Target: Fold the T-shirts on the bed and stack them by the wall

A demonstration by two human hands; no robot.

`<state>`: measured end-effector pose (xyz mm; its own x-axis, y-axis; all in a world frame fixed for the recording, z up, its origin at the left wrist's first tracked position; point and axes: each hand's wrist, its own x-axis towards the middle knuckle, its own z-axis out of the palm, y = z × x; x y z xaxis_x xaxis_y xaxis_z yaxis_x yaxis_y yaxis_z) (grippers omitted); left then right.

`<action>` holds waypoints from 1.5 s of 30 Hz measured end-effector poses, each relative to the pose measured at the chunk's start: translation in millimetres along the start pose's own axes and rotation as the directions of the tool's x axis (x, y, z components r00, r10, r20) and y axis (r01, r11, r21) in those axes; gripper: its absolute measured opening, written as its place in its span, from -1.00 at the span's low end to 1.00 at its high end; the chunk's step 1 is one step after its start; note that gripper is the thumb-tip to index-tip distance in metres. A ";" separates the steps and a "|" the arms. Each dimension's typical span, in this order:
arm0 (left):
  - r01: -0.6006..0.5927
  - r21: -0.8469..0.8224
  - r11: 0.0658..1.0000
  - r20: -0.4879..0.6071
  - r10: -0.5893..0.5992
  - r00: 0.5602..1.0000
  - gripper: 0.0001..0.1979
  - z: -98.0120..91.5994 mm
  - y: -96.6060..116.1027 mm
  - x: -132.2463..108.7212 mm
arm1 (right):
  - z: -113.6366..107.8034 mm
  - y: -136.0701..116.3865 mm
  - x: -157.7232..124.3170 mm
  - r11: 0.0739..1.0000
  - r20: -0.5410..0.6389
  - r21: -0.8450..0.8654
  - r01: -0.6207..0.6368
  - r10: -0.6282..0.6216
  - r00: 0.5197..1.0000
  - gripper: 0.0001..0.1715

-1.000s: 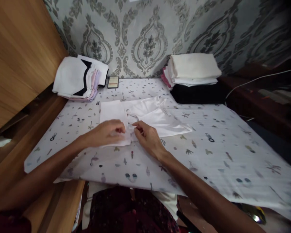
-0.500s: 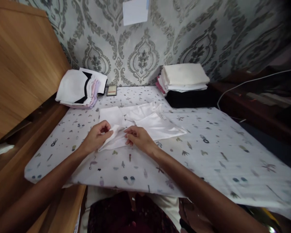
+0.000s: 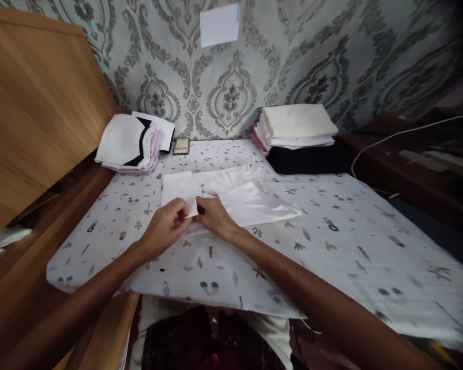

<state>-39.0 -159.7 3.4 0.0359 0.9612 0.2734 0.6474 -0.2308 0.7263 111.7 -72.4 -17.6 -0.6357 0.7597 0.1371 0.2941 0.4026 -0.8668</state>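
A white garment (image 3: 239,192) lies partly folded on the patterned sheet (image 3: 332,241) in front of me. My left hand (image 3: 165,228) pinches the near edge of its left folded part, fingers closed on the cloth. My right hand (image 3: 214,218) is right beside it, fingers curled and gripping the same near edge. The two hands almost touch at the fold. The rest of the garment spreads away to the right and back.
A stack of folded white and pastel cloths (image 3: 133,141) sits back left, beside a small box (image 3: 181,146). A second stack of folded cloths on black fabric (image 3: 299,136) sits back right. A wooden panel (image 3: 34,113) rises on the left. A cable (image 3: 393,134) runs along the right.
Both hands have lifted the garment's near edge and carried it a little away from me, folding it over. The hands are now closer together.
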 end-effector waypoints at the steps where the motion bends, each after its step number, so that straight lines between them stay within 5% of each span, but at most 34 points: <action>1: -0.031 0.031 0.999 0.042 0.030 0.999 -0.93 2.9 -0.8 -1.4 | -2.7 2.1 -1.1 0.991 0.002 -0.128 0.046 -0.046 0.999 -0.83; 6: -0.091 0.090 0.992 0.197 0.071 0.978 -0.96 8.5 -6.9 -6.6 | -15.3 14.3 -8.5 0.914 0.109 -0.340 0.220 -0.194 0.975 -0.75; 9: -0.085 0.100 0.991 0.186 0.066 0.980 -0.96 -1.4 -9.3 -12.4 | -22.2 18.7 -16.7 0.902 0.116 -0.353 0.248 -0.221 0.968 -0.71; 13: -0.101 0.313 0.944 0.121 0.066 0.990 -0.88 -16.9 -15.3 -26.4 | -25.9 22.9 -33.4 0.898 0.005 -0.424 0.120 -0.130 0.992 -0.66; 17: -0.180 0.507 0.843 0.144 0.124 0.982 -0.91 -19.7 -26.1 -39.4 | -20.3 25.2 -45.7 0.782 -0.004 -0.573 0.245 -0.301 0.953 -0.42; 21: -0.229 0.534 0.814 0.157 0.170 0.973 -0.92 -19.8 -33.7 -43.8 | -10.1 23.6 -43.7 0.626 0.130 -0.646 0.436 -0.473 0.872 -0.66; 25: -0.237 0.565 0.790 0.125 0.201 0.971 -0.84 -26.3 -33.4 -46.8 | -1.6 20.4 -40.4 0.578 0.138 -0.627 0.523 -0.578 0.804 -0.67; 31: -0.228 0.571 0.788 0.190 0.143 0.971 -0.85 -32.1 -31.9 -55.3 | 1.0 17.6 -49.4 0.575 0.258 -0.580 0.577 -0.542 0.800 -0.68; 34: -0.119 0.383 0.916 0.202 0.042 0.978 -0.90 -38.2 -37.2 -44.2 | 1.6 13.2 -50.7 0.584 0.270 -0.587 0.561 -0.512 0.815 -0.79; 37: 0.170 0.147 0.975 0.040 -0.177 0.983 -0.88 -47.1 -52.7 -12.9 | 9.4 2.2 -46.4 0.553 0.299 -0.633 0.541 -0.470 0.830 -0.84; 41: 0.572 -0.203 0.795 -0.095 -0.598 0.796 -0.69 -53.5 -78.1 48.4 | 29.8 -20.3 -36.1 0.480 0.374 -0.694 0.537 -0.398 0.838 -0.80; 43: 0.636 -0.296 0.713 -0.093 -0.684 0.723 -0.66 -51.8 -85.6 77.4 | 39.6 -31.6 -30.8 0.442 0.401 -0.711 0.547 -0.384 0.832 -0.82; 45: 0.654 -0.313 0.689 -0.079 -0.705 0.705 -0.67 -47.5 -89.5 100.1 | 47.3 -40.7 -25.8 0.418 0.419 -0.726 0.546 -0.361 0.833 -0.74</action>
<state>-129.5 -50.0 -4.3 -0.4912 0.8284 -0.2691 0.2313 0.4219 0.8766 82.4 -132.5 -8.5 -0.9347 0.2738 0.2268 0.2942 0.9538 0.0608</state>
